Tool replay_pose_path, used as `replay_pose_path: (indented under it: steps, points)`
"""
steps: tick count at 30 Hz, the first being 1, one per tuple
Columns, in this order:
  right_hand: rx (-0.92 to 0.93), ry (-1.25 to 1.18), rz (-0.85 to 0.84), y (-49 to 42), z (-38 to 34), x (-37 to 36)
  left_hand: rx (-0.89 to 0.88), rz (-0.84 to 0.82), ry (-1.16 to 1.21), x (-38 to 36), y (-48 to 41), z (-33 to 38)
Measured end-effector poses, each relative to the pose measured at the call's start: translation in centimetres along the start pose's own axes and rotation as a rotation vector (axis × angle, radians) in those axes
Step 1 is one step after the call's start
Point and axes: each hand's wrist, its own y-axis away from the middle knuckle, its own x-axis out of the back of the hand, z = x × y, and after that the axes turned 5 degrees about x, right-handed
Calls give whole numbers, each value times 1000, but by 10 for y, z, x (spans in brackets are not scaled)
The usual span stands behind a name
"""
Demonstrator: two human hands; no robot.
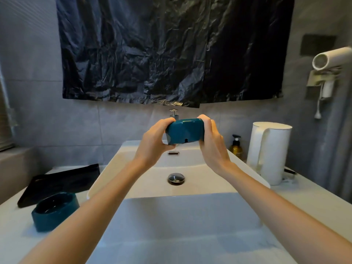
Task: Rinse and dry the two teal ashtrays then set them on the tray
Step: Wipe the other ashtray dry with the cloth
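Now over the sink (118,157): the held ashtray (183,131) is up high, just below the tap (173,113) and well above the drain (176,179). It is turned rim-down with its base toward the camera, one notch showing on the lower edge. The left hand (154,141) and right hand (211,141) each take an end — both grips clamped on it, fingers curled over the top, thumbs beneath. No running water visible.

At left the second ashtray (55,212) sits upright on the desk (17,225), at the near corner of the black tray (57,180); touching or just beside, cannot tell.

Handling, by judgement: glossy glaze and thick walls, so likely ceramic — stiff, fairly heavy for its size, slick once wet. A drop onto the hard basin would probably chip it. Best hold looks like the short ends, or across the rim with a thumb inside the bowl, not the smooth rounded base. Two hands suit rinsing; drying likely wants one freed for a cloth.
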Motion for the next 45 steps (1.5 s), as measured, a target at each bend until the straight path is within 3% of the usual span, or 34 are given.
replay_pose_path:
  steps: [5,9,14,17,20,25,31,36,39,45]
  points:
    - [-103,-62,-8,-8,13,7,143,-53,228,-15,-2,4]
    - [-279,-127,-80,-18,21,15,360,-85,413,-26,-4,14]
    - [-549,-373,-323,-18,29,42,704,-196,637,-40,-3,20]
    - [-618,-433,-310,-1,43,62,901,-225,745,-53,3,23]
    - [-639,-314,-216,27,62,84,1038,-207,789,-66,7,23]
    - [-802,15,-219,88,102,119,1253,-214,800,-83,8,23]
    - [-982,176,-516,164,149,121,1306,-335,698,-97,17,17]
    - [-959,226,-643,193,159,97,1326,-402,674,-102,20,17]
    - [-863,354,-571,192,165,90,1316,-405,684,-101,18,12]
    - [-715,158,-76,132,142,100,1261,-407,717,-93,10,-9]
